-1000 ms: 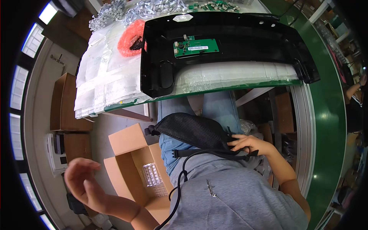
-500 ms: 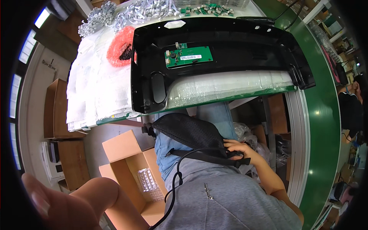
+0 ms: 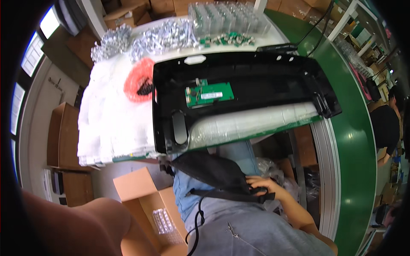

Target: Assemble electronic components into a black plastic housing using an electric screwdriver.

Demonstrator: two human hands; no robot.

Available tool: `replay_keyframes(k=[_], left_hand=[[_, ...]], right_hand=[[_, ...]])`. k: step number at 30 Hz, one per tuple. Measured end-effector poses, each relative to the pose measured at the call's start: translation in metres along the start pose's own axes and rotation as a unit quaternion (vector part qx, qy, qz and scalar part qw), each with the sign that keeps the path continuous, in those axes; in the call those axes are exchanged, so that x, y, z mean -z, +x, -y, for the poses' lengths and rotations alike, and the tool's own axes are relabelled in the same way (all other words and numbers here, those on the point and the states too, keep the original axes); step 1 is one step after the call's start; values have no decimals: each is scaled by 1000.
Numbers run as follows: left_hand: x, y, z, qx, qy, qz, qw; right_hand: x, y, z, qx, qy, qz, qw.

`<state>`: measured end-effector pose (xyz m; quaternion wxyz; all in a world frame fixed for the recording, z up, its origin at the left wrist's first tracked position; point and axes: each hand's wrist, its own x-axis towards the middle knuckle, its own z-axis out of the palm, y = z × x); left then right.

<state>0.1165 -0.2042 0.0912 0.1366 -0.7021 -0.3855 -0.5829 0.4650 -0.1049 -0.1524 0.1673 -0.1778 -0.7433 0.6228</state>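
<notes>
My right hand (image 3: 261, 184) is at my waist, its fingers curled on the end of a black mesh waist bag (image 3: 209, 170) lying across my lap. A black strap and a cord run from that bag. My left forearm (image 3: 72, 217) is raised close to the camera at the lower left, and its hand is out of sight. Before me on the table lies a large black plastic housing (image 3: 265, 85), hollow side up. Inside it sit a green circuit board (image 3: 220, 90) with a white label and a smaller green board (image 3: 201, 82).
White foam sheeting (image 3: 106, 123) covers the table's left part, with a red bubble-wrap roll (image 3: 136, 91) on it. Behind lie white cable bundles (image 3: 164, 38), small green boards (image 3: 230, 39) and clear plastic trays (image 3: 226, 17). An open carton (image 3: 132, 190) stands below; another person (image 3: 384, 123) is far right.
The view has tilted up, so the table and housing appear lower. My left hand, partly seen before, has left the picture. My right hand stays on the waist bag.
</notes>
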Motion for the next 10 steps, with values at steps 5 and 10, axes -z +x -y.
replay_keyframes(k=[5, 10], left_hand=[[-7, 51, 19, -138, 37, -58, 988], [-2, 118, 18, -273, 66, -136, 950]], right_hand=[[-3, -14, -18, 30, 0, 6, 1000], [1, -41, -38, 64, 64, -33, 995]])
